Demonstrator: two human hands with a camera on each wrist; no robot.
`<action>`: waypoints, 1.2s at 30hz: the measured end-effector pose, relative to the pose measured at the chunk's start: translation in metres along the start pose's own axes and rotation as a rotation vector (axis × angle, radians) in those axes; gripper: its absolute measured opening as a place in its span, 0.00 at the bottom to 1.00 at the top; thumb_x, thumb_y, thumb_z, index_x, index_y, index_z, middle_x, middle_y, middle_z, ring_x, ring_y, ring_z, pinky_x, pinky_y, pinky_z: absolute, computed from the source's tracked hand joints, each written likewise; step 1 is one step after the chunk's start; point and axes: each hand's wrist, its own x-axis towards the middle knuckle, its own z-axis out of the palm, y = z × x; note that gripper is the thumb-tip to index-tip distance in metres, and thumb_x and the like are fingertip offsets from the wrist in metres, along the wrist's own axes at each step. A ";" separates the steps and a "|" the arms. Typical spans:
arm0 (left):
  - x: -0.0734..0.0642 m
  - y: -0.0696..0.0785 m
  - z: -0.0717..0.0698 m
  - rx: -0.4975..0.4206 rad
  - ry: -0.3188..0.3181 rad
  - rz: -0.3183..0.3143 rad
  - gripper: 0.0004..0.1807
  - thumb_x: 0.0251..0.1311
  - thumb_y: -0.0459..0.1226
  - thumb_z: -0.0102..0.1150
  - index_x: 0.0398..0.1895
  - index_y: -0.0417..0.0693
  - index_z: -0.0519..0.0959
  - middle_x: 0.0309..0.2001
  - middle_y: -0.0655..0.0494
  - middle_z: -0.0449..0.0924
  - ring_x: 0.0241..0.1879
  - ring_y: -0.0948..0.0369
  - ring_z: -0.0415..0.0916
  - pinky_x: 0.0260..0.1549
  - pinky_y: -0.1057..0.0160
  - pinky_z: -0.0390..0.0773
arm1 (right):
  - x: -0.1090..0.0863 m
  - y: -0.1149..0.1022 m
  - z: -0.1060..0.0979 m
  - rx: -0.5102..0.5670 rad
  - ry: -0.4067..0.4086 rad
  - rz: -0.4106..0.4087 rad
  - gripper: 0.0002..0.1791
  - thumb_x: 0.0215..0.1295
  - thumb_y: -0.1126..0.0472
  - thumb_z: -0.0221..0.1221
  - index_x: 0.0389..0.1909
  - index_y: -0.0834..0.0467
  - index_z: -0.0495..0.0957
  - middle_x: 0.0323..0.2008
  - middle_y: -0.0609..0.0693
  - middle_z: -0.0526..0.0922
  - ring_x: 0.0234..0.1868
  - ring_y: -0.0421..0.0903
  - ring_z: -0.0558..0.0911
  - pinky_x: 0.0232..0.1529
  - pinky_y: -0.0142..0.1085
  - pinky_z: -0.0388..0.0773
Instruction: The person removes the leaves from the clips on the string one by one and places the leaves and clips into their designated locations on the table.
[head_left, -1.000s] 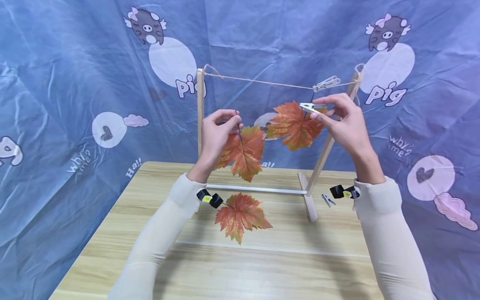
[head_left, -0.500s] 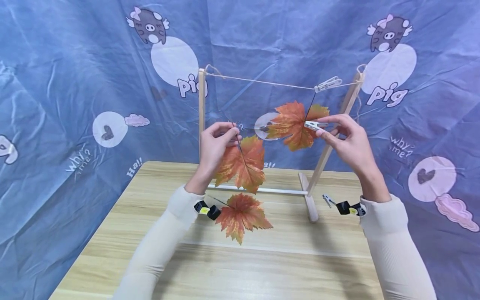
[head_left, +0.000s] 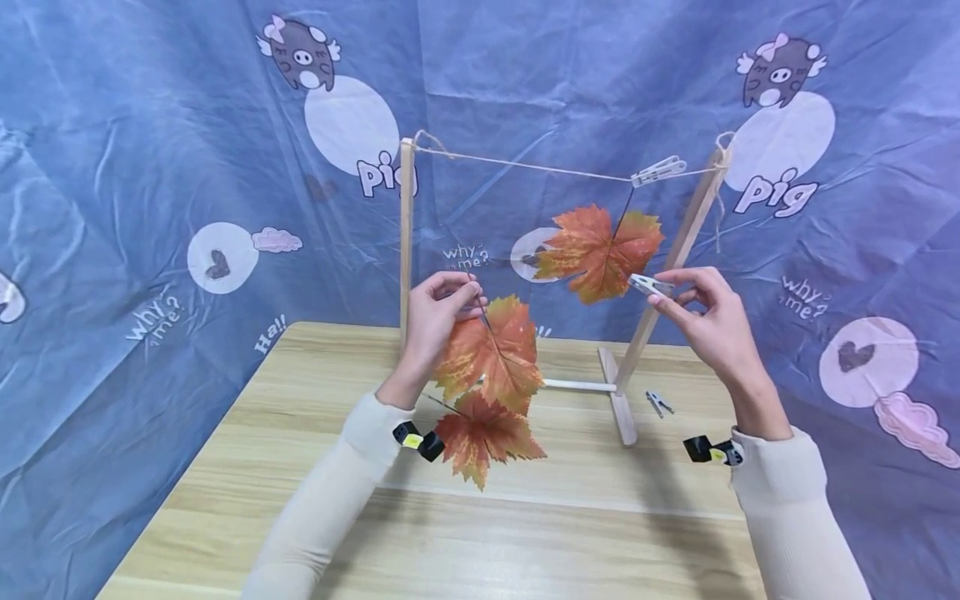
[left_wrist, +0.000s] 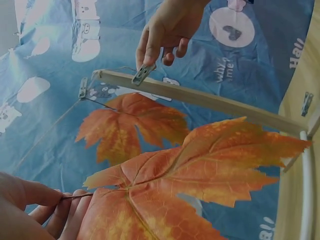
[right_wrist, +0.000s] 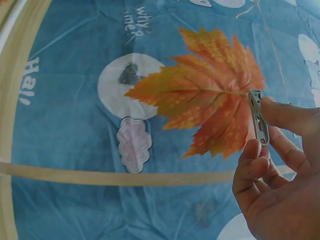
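Observation:
My left hand [head_left: 438, 321] pinches the dark stem of an orange maple leaf [head_left: 495, 350], which hangs down in front of the frame. In my right hand [head_left: 708, 321] a pale clothespin [head_left: 649, 285] is pinched between thumb and fingers; the right wrist view shows that clothespin [right_wrist: 258, 117] from close by. A second maple leaf [head_left: 600, 254] hangs by its stem from a white clothespin [head_left: 660, 172] on the string [head_left: 525, 165]. On the table lies a third leaf [head_left: 487, 442], its top partly covered by the held leaf.
A wooden frame with a left post [head_left: 407, 233], a right post [head_left: 686, 242] and a white bottom bar [head_left: 577, 385] stands on the wooden table [head_left: 525, 533]. Another clothespin [head_left: 660, 404] lies right of the frame's foot [head_left: 618, 408]. Behind hangs a blue printed cloth [head_left: 525, 67].
Both hands have come down, the left with its leaf and the right with its clothespin. The right hand has also drawn slightly right, away from the hanging leaf's stem.

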 end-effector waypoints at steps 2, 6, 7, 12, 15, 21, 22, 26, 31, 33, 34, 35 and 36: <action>0.000 -0.004 0.000 -0.006 0.006 -0.016 0.09 0.69 0.24 0.64 0.48 0.24 0.80 0.30 0.56 0.87 0.30 0.62 0.90 0.35 0.65 0.92 | -0.003 0.006 -0.001 -0.005 -0.005 0.006 0.21 0.72 0.60 0.69 0.62 0.62 0.82 0.48 0.35 0.72 0.39 0.31 0.77 0.30 0.22 0.70; -0.003 -0.012 -0.001 -0.036 0.015 -0.048 0.09 0.69 0.23 0.63 0.48 0.22 0.79 0.29 0.55 0.87 0.29 0.62 0.89 0.34 0.66 0.92 | -0.011 0.019 -0.002 -0.012 -0.014 0.046 0.22 0.74 0.58 0.68 0.63 0.62 0.81 0.48 0.35 0.72 0.40 0.32 0.76 0.30 0.22 0.71; -0.004 -0.015 -0.001 -0.046 0.019 -0.058 0.08 0.69 0.22 0.63 0.47 0.23 0.80 0.29 0.54 0.87 0.29 0.61 0.89 0.34 0.65 0.92 | -0.013 0.021 -0.002 -0.014 -0.016 0.058 0.21 0.74 0.57 0.68 0.63 0.62 0.82 0.47 0.35 0.72 0.39 0.32 0.76 0.29 0.22 0.71; -0.009 -0.027 -0.001 -0.087 0.032 -0.097 0.07 0.68 0.21 0.62 0.46 0.24 0.80 0.29 0.52 0.88 0.28 0.60 0.89 0.33 0.64 0.92 | -0.024 0.031 -0.002 0.010 -0.022 0.115 0.20 0.75 0.54 0.66 0.60 0.60 0.82 0.45 0.38 0.72 0.34 0.33 0.75 0.24 0.25 0.72; -0.012 -0.034 -0.002 -0.083 0.041 -0.120 0.05 0.68 0.21 0.62 0.45 0.26 0.81 0.30 0.50 0.88 0.29 0.60 0.89 0.33 0.64 0.92 | -0.028 0.037 -0.002 0.013 -0.027 0.136 0.18 0.75 0.53 0.66 0.59 0.58 0.82 0.45 0.37 0.73 0.35 0.33 0.75 0.24 0.26 0.73; -0.017 -0.045 -0.004 -0.058 0.055 -0.161 0.04 0.68 0.22 0.63 0.44 0.29 0.82 0.32 0.49 0.89 0.31 0.59 0.90 0.36 0.62 0.93 | -0.036 0.051 0.000 -0.030 -0.049 0.170 0.18 0.74 0.53 0.67 0.58 0.57 0.81 0.44 0.34 0.74 0.39 0.33 0.75 0.29 0.27 0.72; -0.017 -0.048 -0.004 -0.059 0.056 -0.164 0.04 0.68 0.22 0.64 0.43 0.29 0.83 0.33 0.48 0.89 0.31 0.58 0.90 0.37 0.62 0.93 | -0.038 0.054 0.001 -0.038 -0.051 0.175 0.19 0.74 0.52 0.67 0.58 0.58 0.81 0.44 0.33 0.73 0.39 0.33 0.74 0.30 0.27 0.72; -0.019 -0.055 -0.006 -0.065 0.073 -0.183 0.03 0.67 0.22 0.64 0.41 0.32 0.83 0.32 0.47 0.89 0.30 0.58 0.90 0.36 0.61 0.93 | -0.044 0.065 0.005 -0.063 -0.062 0.193 0.20 0.74 0.52 0.67 0.59 0.58 0.81 0.45 0.34 0.74 0.39 0.32 0.75 0.30 0.28 0.73; -0.022 -0.064 -0.008 -0.078 0.087 -0.213 0.03 0.67 0.21 0.63 0.40 0.34 0.82 0.32 0.49 0.88 0.30 0.59 0.89 0.35 0.63 0.93 | -0.053 0.079 0.011 -0.108 -0.082 0.186 0.18 0.73 0.53 0.68 0.56 0.58 0.82 0.43 0.38 0.76 0.36 0.30 0.76 0.30 0.27 0.74; -0.024 -0.068 -0.009 -0.077 0.090 -0.223 0.03 0.68 0.22 0.63 0.41 0.32 0.81 0.32 0.49 0.88 0.31 0.58 0.89 0.35 0.63 0.93 | -0.056 0.083 0.013 -0.108 -0.084 0.185 0.17 0.72 0.54 0.68 0.55 0.59 0.83 0.41 0.38 0.76 0.34 0.30 0.77 0.30 0.28 0.75; -0.025 -0.070 -0.010 -0.075 0.092 -0.227 0.04 0.68 0.22 0.63 0.43 0.31 0.81 0.32 0.50 0.88 0.31 0.58 0.89 0.35 0.63 0.93 | -0.057 0.086 0.014 -0.103 -0.085 0.192 0.17 0.72 0.54 0.68 0.55 0.60 0.83 0.40 0.38 0.76 0.34 0.30 0.77 0.29 0.28 0.75; -0.026 -0.072 -0.011 -0.073 0.093 -0.231 0.04 0.68 0.22 0.62 0.44 0.30 0.80 0.32 0.50 0.88 0.31 0.58 0.89 0.35 0.63 0.93 | -0.059 0.088 0.015 -0.101 -0.087 0.198 0.17 0.72 0.54 0.68 0.54 0.60 0.83 0.40 0.37 0.76 0.33 0.30 0.77 0.29 0.29 0.75; -0.027 -0.075 -0.012 -0.073 0.095 -0.235 0.05 0.68 0.22 0.62 0.44 0.29 0.80 0.32 0.50 0.88 0.31 0.58 0.90 0.36 0.62 0.93 | -0.060 0.091 0.016 -0.098 -0.089 0.209 0.18 0.72 0.54 0.68 0.54 0.60 0.82 0.39 0.36 0.76 0.33 0.30 0.78 0.29 0.29 0.75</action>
